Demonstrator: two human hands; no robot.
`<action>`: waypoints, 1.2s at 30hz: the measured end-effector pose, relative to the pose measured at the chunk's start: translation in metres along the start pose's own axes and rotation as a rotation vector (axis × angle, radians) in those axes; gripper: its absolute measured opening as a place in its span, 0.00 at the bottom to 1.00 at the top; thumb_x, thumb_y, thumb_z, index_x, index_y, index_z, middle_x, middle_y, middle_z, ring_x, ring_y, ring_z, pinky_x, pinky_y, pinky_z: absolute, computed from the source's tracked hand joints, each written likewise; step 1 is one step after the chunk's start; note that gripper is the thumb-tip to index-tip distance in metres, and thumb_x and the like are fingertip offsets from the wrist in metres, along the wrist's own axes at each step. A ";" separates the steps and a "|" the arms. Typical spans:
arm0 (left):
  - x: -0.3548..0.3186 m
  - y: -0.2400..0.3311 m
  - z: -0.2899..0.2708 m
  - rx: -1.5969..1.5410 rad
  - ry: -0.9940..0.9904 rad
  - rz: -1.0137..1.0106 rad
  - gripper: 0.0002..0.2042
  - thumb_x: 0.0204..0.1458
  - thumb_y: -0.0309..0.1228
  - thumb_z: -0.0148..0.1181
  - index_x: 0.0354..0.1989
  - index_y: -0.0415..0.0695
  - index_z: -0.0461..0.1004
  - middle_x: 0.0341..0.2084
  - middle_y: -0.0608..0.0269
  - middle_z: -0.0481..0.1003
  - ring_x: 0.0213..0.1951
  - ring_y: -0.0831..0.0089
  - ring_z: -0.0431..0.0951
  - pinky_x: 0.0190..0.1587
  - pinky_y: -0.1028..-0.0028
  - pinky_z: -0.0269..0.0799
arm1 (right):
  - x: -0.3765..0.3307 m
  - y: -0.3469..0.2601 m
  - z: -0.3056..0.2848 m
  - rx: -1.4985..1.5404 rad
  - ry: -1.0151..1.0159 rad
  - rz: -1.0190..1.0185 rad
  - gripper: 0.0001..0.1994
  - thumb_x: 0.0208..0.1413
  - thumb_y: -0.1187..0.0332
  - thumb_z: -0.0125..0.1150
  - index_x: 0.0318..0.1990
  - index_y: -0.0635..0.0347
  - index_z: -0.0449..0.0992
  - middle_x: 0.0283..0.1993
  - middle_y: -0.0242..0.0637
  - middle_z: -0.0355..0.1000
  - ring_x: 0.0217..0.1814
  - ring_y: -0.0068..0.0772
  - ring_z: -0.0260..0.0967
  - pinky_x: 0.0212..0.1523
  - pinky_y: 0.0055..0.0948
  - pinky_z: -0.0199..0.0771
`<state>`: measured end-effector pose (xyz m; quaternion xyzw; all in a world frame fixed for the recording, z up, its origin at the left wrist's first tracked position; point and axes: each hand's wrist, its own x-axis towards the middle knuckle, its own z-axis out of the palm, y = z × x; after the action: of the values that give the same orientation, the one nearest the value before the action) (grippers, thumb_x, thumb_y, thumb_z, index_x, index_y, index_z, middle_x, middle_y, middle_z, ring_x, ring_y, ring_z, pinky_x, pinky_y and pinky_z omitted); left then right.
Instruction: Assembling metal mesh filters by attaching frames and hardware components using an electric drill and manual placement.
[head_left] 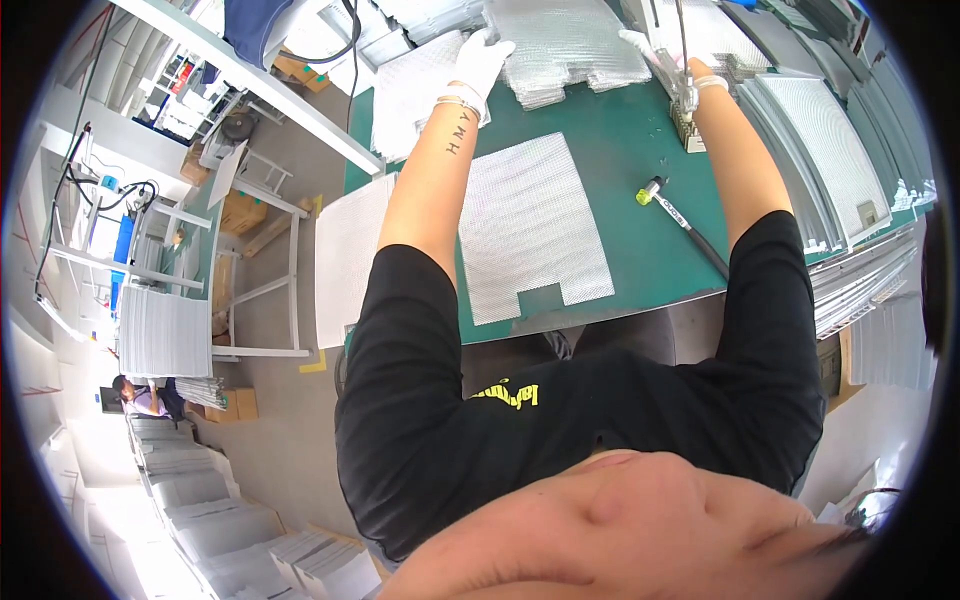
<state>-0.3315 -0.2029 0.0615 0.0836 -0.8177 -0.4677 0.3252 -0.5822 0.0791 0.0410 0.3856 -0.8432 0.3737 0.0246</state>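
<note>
Both my hands wear white gloves and reach to the far side of a green table [620,160]. My left hand [483,58] grips the left edge of a stack of silvery mesh sheets [570,45]. My right hand [645,48] holds the stack's right edge, beside a hanging metal tool [682,70]. One flat white mesh sheet [530,225] with a notch in its near edge lies on the table between my arms.
A yellow-headed mallet with a black handle [680,215] lies right of the flat sheet. Another mesh sheet [345,255] hangs off the table's left edge. Framed mesh panels [830,150] are stacked at right. White racks stand at left, and another person [140,395] works at far left.
</note>
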 end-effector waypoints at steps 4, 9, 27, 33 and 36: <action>0.002 0.026 0.039 -0.054 0.061 0.160 0.25 0.51 0.28 0.60 0.60 0.38 0.67 0.45 0.53 0.76 0.41 0.56 0.78 0.45 0.63 0.77 | 0.014 -0.003 0.022 -0.098 -0.010 0.025 0.33 0.58 0.46 0.55 0.65 0.58 0.67 0.63 0.51 0.69 0.64 0.49 0.67 0.64 0.41 0.64; 0.012 0.065 0.041 -0.781 0.012 0.035 0.29 0.52 0.16 0.55 0.66 0.33 0.60 0.56 0.47 0.71 0.51 0.63 0.73 0.52 0.71 0.71 | 0.017 0.078 -0.030 -0.227 0.004 0.008 0.32 0.57 0.47 0.56 0.65 0.57 0.68 0.63 0.50 0.69 0.63 0.48 0.67 0.64 0.40 0.64; -0.005 0.047 0.048 0.337 0.198 0.060 0.26 0.49 0.38 0.65 0.53 0.31 0.73 0.37 0.52 0.81 0.39 0.71 0.83 0.44 0.72 0.77 | -0.074 -0.133 -0.065 -0.175 0.009 0.189 0.29 0.56 0.53 0.60 0.61 0.62 0.71 0.57 0.52 0.73 0.59 0.49 0.70 0.61 0.40 0.67; 0.003 0.047 0.032 0.538 0.317 0.210 0.27 0.49 0.40 0.65 0.53 0.32 0.74 0.38 0.51 0.81 0.40 0.70 0.81 0.47 0.73 0.75 | -0.083 -0.147 -0.066 -0.197 0.030 0.158 0.29 0.56 0.53 0.60 0.61 0.61 0.71 0.56 0.52 0.74 0.58 0.49 0.70 0.60 0.40 0.67; 0.000 0.051 0.038 0.268 0.046 -0.049 0.24 0.49 0.39 0.65 0.50 0.32 0.75 0.36 0.53 0.81 0.36 0.69 0.80 0.43 0.74 0.75 | -0.070 -0.122 -0.071 -0.216 0.039 0.183 0.28 0.57 0.53 0.59 0.61 0.61 0.71 0.55 0.52 0.74 0.58 0.49 0.70 0.60 0.40 0.68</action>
<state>-0.3466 -0.1475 0.0904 0.1570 -0.8627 -0.3602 0.3184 -0.4695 0.1182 0.1437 0.2948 -0.9097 0.2886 0.0480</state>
